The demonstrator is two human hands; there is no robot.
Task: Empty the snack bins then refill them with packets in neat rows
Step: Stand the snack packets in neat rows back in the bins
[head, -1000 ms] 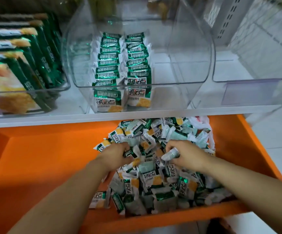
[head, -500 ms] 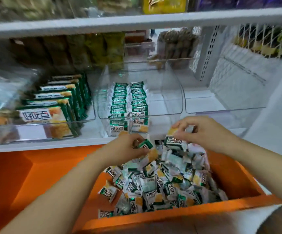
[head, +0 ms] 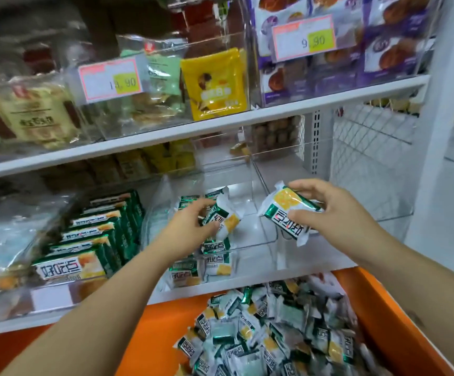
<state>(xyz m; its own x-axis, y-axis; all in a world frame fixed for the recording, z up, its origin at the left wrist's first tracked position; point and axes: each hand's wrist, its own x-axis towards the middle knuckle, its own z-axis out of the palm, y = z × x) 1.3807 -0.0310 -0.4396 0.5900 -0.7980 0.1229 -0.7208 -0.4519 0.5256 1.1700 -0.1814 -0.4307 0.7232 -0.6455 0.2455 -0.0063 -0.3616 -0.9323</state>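
A clear plastic snack bin [head: 250,241] stands on the middle shelf with two rows of green-and-white packets [head: 215,263] along its left side. My left hand [head: 190,226] grips a packet [head: 227,219] over those rows inside the bin. My right hand [head: 326,210] pinches a small stack of packets [head: 282,210] above the bin's right half. Below the shelf, an orange crate [head: 399,332] holds a loose pile of the same packets [head: 269,335].
Left of the snack bin, another clear bin [head: 52,291] holds larger green boxes [head: 84,251] standing in a row. The upper shelf [head: 220,126] carries bins of yellow and purple snacks with price tags [head: 110,77]. A white wire mesh panel [head: 369,147] closes the shelf's right end.
Both hands lifted packets out of the orange crate's pile and carried them up to the clear bin on the shelf. My view tilted upward, showing the upper shelf.
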